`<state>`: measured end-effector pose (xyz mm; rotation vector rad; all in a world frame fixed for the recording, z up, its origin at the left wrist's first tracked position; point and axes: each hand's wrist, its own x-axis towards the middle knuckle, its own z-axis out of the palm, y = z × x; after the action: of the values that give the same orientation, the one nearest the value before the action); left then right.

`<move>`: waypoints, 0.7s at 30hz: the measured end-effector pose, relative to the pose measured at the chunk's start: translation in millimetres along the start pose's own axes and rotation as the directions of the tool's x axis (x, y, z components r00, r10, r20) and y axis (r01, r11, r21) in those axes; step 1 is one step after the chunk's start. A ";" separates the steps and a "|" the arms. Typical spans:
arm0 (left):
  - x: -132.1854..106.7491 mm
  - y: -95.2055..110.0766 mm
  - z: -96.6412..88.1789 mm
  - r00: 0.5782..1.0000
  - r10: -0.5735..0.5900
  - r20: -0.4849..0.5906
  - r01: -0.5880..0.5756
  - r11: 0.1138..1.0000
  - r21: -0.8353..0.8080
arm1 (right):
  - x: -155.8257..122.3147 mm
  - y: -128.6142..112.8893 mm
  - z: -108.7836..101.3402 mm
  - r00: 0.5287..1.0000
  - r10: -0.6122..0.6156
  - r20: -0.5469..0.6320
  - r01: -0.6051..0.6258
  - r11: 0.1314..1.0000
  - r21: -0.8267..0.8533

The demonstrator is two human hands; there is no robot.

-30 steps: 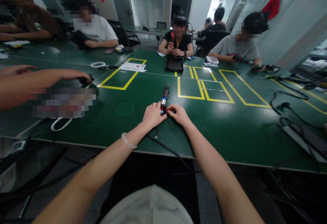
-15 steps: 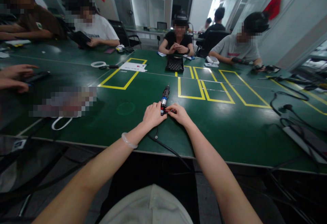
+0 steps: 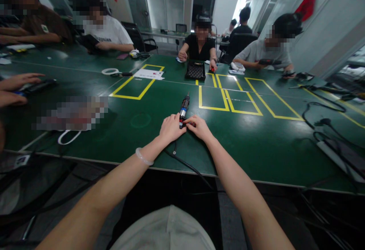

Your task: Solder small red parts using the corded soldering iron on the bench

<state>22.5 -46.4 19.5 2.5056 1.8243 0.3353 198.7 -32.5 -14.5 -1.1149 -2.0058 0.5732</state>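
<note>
An electric screwdriver (image 3: 184, 107), black with a silver and blue collar, lies on the green table with its thin bit pointing away from me. My left hand (image 3: 171, 127) is closed around its rear part from the left side. The thumb and fingers of my right hand (image 3: 199, 127) are pinched together against the right side of the tool's rear, near a small red part. Whatever those fingertips grip is hidden. A black cable (image 3: 185, 162) runs from below my left hand over the table's front edge.
Yellow tape outlines (image 3: 213, 108) mark the table (image 3: 137, 147) ahead. A black tray (image 3: 195, 71) stands before a person opposite. Scissors (image 3: 116, 74) and a paper sheet (image 3: 148, 75) lie left. Tangled cables (image 3: 325, 107) and a grey box (image 3: 339, 159) are at right. Another person's hands (image 3: 23, 84) rest far left.
My hands and the screwdriver stay almost in place; my right fingertips shift slightly. The person opposite has parted their hands, one now holding something red beside the black tray.
</note>
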 end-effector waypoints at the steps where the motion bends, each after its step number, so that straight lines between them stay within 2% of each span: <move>1: -0.2 -0.1 0.3 1.000 -0.001 -0.003 0.001 1.000 0.000 | -0.3 0.2 -0.4 1.000 0.002 -0.002 -0.002 1.000 -0.002; 7: -0.3 0.3 1.2 0.998 -0.004 -0.057 0.004 1.000 -0.013 | -1.1 -3.5 -3.0 0.999 0.020 -0.033 -0.019 0.999 0.035; 14: 4.7 1.9 -0.7 0.998 -0.047 -0.051 0.048 0.999 0.002 | -0.7 -4.3 -3.3 0.997 0.061 -0.055 -0.054 0.992 0.114; 21: 6.6 -7.6 -3.8 0.999 -0.030 -0.037 0.031 0.999 0.020 | -1.8 0.1 -0.1 0.999 0.039 -0.026 -0.031 0.968 0.249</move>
<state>16.6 -38.2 23.2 2.4985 1.8869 0.3654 199.4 -34.0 -15.2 -1.0009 -1.8319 0.7971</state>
